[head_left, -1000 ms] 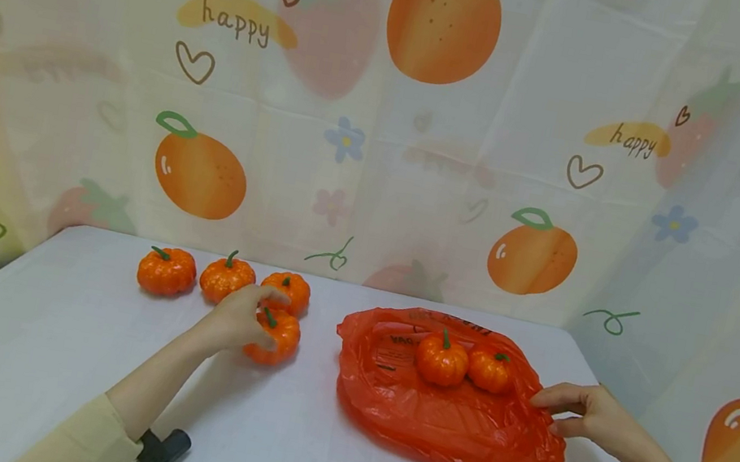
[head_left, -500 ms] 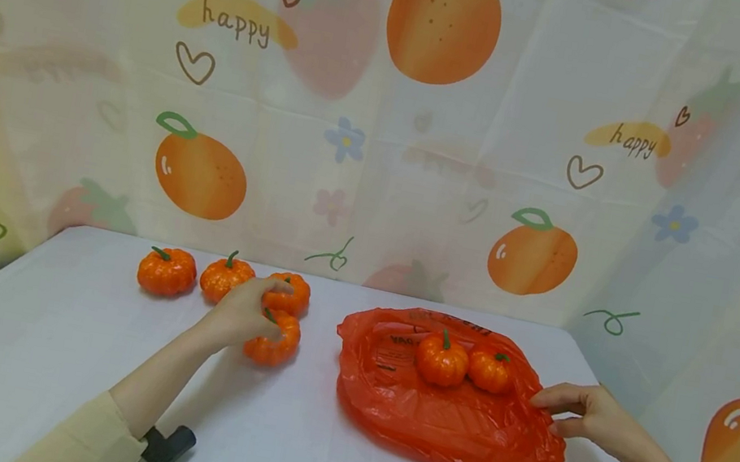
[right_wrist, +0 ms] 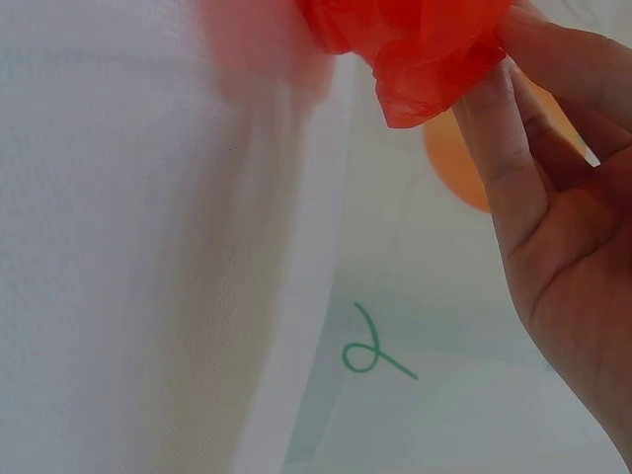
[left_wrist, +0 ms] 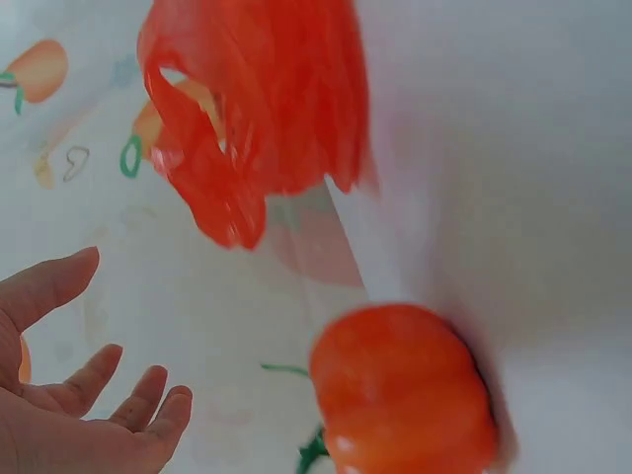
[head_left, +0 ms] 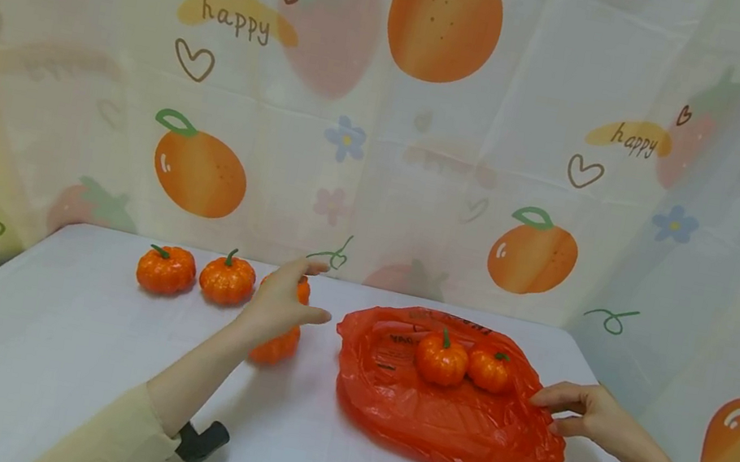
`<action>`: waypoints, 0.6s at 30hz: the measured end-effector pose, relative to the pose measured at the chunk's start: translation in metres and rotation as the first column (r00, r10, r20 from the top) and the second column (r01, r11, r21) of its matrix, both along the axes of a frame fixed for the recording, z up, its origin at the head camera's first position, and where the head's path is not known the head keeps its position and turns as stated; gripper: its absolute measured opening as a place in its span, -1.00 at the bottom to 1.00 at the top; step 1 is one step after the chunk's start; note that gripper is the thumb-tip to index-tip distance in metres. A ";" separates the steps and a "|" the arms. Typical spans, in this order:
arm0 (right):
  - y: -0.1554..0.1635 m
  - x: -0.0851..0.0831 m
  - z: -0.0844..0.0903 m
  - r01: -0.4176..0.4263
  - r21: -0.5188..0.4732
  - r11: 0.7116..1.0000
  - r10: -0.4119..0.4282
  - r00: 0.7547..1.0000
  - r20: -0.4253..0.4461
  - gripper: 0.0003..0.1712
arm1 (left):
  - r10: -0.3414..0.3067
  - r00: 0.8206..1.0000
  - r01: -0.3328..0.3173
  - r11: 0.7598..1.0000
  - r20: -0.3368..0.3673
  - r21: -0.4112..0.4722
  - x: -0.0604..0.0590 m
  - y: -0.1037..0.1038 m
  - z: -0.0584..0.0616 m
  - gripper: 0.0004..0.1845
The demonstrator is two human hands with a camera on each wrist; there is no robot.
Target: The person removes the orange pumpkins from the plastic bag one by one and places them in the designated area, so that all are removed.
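My left hand (head_left: 279, 304) is raised over two small orange pumpkins, its thumb and fingers spread with nothing between them. It partly covers the nearer pumpkin (head_left: 278, 347) and the farther pumpkin (head_left: 304, 291) behind it. In the left wrist view, one pumpkin (left_wrist: 405, 390) sits on the table beside the spread fingers. On the right, my right hand (head_left: 610, 426) pinches the edge of a red plastic bag (head_left: 424, 430) between thumb and fingers, as the right wrist view also shows. The bag lies with its mouth spread, and two pumpkins with green stems, one left (head_left: 442, 361) and one right (head_left: 491, 370), rest on it.
Two more pumpkins, a left one (head_left: 165, 271) and a right one (head_left: 227, 280), stand near the back left of the white table (head_left: 60, 342). A fruit-printed curtain (head_left: 429, 150) hangs behind the table and along its right side.
My left hand has lifted away from the pumpkins and moved up and to the right, its fingers spreading wider. The right hand and the bag have stayed in place.
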State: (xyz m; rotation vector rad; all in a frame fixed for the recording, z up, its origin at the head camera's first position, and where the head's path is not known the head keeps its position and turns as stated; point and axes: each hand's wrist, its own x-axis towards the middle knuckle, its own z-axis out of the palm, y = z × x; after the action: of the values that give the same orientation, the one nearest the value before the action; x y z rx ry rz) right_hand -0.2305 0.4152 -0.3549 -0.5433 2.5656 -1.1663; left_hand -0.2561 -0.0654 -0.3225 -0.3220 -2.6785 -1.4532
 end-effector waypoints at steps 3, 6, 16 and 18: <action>-0.001 0.000 0.001 -0.002 -0.001 1.000 0.002 1.000 0.003 -0.62 | -0.031 1.000 0.030 0.999 0.007 0.040 0.004 0.017 0.003 -0.28; -0.001 0.000 0.001 0.001 0.008 1.000 -0.001 1.000 0.004 -0.61 | -0.062 0.998 0.061 0.997 0.005 0.054 0.007 0.038 0.005 -0.31; -0.003 0.001 0.003 0.024 0.035 0.999 -0.024 1.000 0.006 -0.61 | -0.190 0.980 0.185 0.979 0.055 0.084 0.009 0.101 -0.005 -0.35; -0.002 0.001 0.003 0.023 0.031 0.999 -0.024 1.000 0.007 -0.61 | -0.200 0.977 0.191 0.976 0.077 0.107 0.008 0.111 -0.008 -0.35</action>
State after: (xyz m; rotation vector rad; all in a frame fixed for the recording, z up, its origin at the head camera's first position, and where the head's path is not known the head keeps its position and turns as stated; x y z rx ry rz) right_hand -0.2298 0.4131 -0.3516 -0.5020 2.5856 -1.1327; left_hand -0.2485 0.0455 -0.3309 -0.5409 -2.6947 -1.6854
